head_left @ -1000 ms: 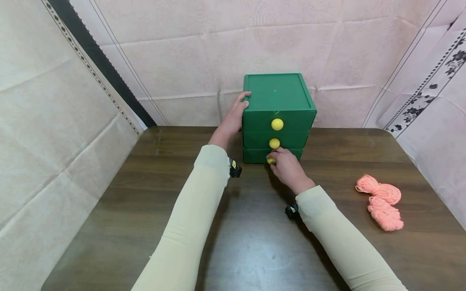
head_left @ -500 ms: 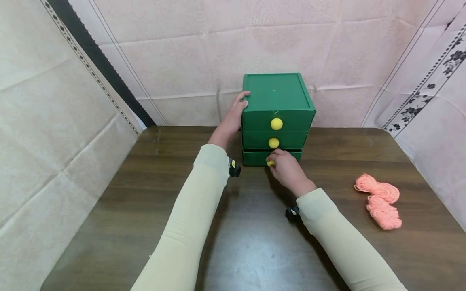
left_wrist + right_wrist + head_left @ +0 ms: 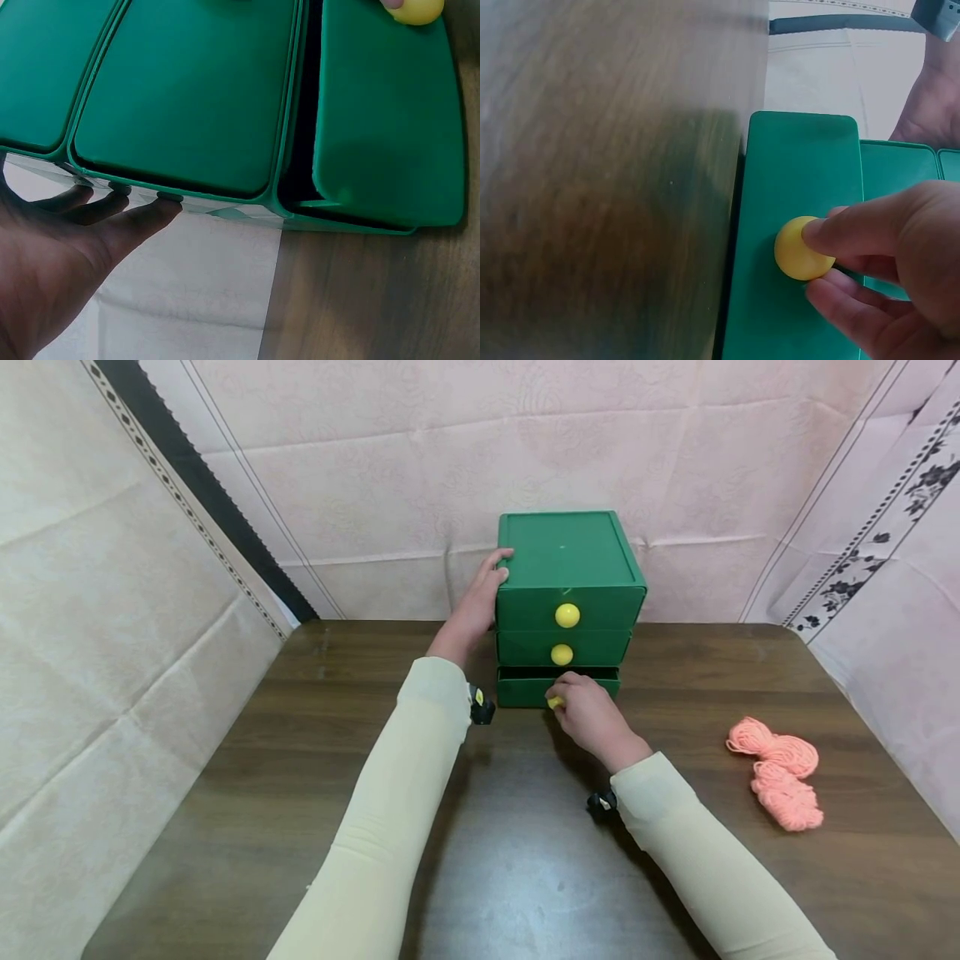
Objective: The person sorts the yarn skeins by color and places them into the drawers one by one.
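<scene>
A green three-drawer box (image 3: 564, 552) with round yellow knobs stands toward the back of the table. My right hand (image 3: 592, 714) pinches the yellow knob (image 3: 799, 251) of the bottom drawer (image 3: 519, 690) between thumb and fingers. That drawer sticks out a little from the box, and a dark gap shows above its front. The middle and top drawers are closed. My left hand (image 3: 477, 602) rests against the box's left side, fingers extended; in the left wrist view the left fingertips (image 3: 166, 210) touch the side wall.
Two bundles of salmon-pink yarn (image 3: 783, 772) lie on the right part of the brown wooden table (image 3: 510, 843). A pale cloth wall (image 3: 375, 485) rises close behind the box, with more cloth along both sides.
My right hand has drawn the bottom drawer slightly out toward me by its knob; it was closed a second ago. My left hand stays in place on the box.
</scene>
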`<state>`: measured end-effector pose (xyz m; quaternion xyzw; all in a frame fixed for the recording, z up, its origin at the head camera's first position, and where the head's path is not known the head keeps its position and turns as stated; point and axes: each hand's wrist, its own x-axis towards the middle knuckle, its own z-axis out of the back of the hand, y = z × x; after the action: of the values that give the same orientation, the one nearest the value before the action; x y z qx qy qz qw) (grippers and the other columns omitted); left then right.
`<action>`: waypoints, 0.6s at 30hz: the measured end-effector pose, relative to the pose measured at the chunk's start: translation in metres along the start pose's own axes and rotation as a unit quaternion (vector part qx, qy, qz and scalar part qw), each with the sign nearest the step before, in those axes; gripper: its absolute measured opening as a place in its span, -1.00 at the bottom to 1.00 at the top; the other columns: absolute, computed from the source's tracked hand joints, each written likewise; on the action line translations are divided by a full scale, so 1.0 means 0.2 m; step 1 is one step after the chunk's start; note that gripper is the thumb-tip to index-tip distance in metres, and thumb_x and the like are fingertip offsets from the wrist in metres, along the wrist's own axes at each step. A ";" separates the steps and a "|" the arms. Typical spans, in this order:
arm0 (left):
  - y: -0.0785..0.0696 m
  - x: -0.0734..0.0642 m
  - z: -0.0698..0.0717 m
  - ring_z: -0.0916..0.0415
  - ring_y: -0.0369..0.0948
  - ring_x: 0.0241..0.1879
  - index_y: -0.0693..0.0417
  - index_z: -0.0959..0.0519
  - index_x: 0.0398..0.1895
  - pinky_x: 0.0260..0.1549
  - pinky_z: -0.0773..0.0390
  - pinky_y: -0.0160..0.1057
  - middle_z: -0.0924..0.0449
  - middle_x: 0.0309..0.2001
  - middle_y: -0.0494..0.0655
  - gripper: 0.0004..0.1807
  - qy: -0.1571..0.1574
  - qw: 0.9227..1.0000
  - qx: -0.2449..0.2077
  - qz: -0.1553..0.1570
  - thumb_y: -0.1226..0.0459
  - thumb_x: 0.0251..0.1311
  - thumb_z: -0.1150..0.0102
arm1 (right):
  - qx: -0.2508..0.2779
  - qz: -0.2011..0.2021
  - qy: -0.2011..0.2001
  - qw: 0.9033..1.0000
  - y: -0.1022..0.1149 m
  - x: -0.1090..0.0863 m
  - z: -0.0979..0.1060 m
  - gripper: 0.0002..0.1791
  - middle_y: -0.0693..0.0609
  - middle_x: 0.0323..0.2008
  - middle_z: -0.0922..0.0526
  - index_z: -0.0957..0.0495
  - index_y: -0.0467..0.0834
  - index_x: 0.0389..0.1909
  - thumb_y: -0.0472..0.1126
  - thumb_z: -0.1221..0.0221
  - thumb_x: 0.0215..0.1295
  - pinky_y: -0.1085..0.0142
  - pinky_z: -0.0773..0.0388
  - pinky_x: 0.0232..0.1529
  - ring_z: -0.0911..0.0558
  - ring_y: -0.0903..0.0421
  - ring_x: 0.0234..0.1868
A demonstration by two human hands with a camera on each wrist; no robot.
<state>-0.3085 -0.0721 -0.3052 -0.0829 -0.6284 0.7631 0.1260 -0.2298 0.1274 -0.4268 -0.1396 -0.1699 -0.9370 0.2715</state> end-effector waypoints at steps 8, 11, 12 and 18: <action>0.00 0.00 0.00 -0.01 -0.02 0.43 -0.31 -0.05 0.49 0.30 -0.20 0.16 0.14 0.54 -0.13 -0.49 -0.002 1.000 0.007 -0.001 0.08 0.51 0.44 | -0.001 0.000 0.002 1.000 0.02 -0.02 0.01 -0.80 -0.12 -0.12 -0.62 -0.68 -0.27 -0.18 -0.37 -0.30 0.14 0.13 -0.61 -0.10 -0.61 -0.08 -0.11; 0.00 0.00 0.00 0.01 -0.03 0.43 -0.30 -0.05 0.49 0.31 -0.19 0.15 0.14 0.54 -0.13 -0.49 -0.002 1.000 0.010 -0.004 0.08 0.50 0.44 | 0.000 0.000 0.003 1.000 0.03 -0.02 0.01 -0.80 -0.12 -0.13 -0.62 -0.68 -0.26 -0.18 -0.37 -0.30 0.14 0.13 -0.61 -0.11 -0.61 -0.07 -0.12; 0.00 0.01 0.00 0.01 -0.03 0.43 -0.29 -0.05 0.49 0.32 -0.18 0.14 0.14 0.54 -0.13 -0.49 -0.002 1.000 0.010 -0.005 0.09 0.50 0.44 | 0.000 -0.001 0.003 1.000 0.03 -0.03 0.01 -0.80 -0.11 -0.14 -0.62 -0.68 -0.26 -0.19 -0.37 -0.30 0.14 0.14 -0.61 -0.11 -0.61 -0.07 -0.12; 0.01 0.01 0.00 0.02 -0.03 0.43 -0.29 -0.04 0.49 0.32 -0.18 0.14 0.14 0.54 -0.13 -0.49 0.000 1.000 0.010 -0.006 0.09 0.51 0.45 | 0.000 -0.003 0.007 1.000 0.04 -0.04 0.02 -0.81 -0.10 -0.15 -0.63 -0.69 -0.25 -0.20 -0.37 -0.31 0.14 0.15 -0.62 -0.10 -0.61 -0.04 -0.13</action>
<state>-0.3097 -0.0720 -0.3062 -0.0778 -0.6216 0.7684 0.1312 -0.2183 0.1262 -0.4239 -0.1323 -0.1687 -0.9388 0.2697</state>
